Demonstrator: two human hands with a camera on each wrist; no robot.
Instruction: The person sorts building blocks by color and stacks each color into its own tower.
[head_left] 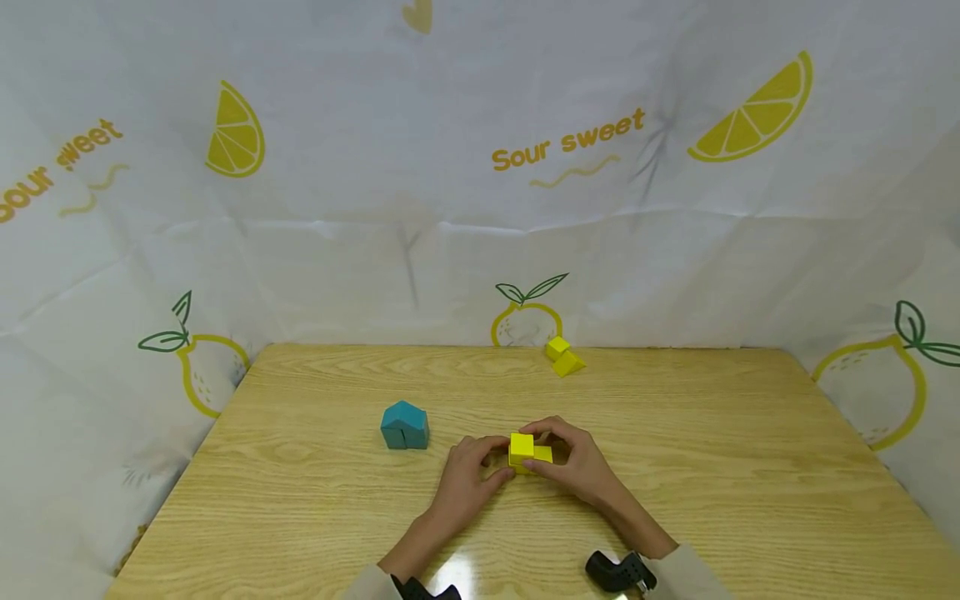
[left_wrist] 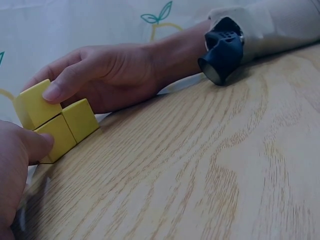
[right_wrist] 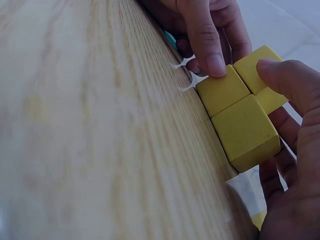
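Note:
Two yellow cubes sit side by side on the wooden table, and a third yellow cube point(head_left: 521, 448) is on top of the left one. With thumb and fingers my left hand point(head_left: 468, 477) holds the lower left cube point(right_wrist: 223, 92); its thumb point(left_wrist: 42, 145) lies on the near face. My right hand point(head_left: 573, 458) pinches the upper cube, its thumb point(right_wrist: 280, 75) on one face and its fingers behind, partly hidden. The lower right cube point(left_wrist: 81, 120) stands under the right hand, touching its neighbour.
Blue blocks point(head_left: 405, 427) stand to the left, shaped like a small house with a peaked top. Towards the table's point(head_left: 675, 400) back edge lie a yellow cube point(head_left: 557, 347) and a yellow triangular block point(head_left: 568, 364). A lemon-printed white cloth point(head_left: 360, 167) hangs behind.

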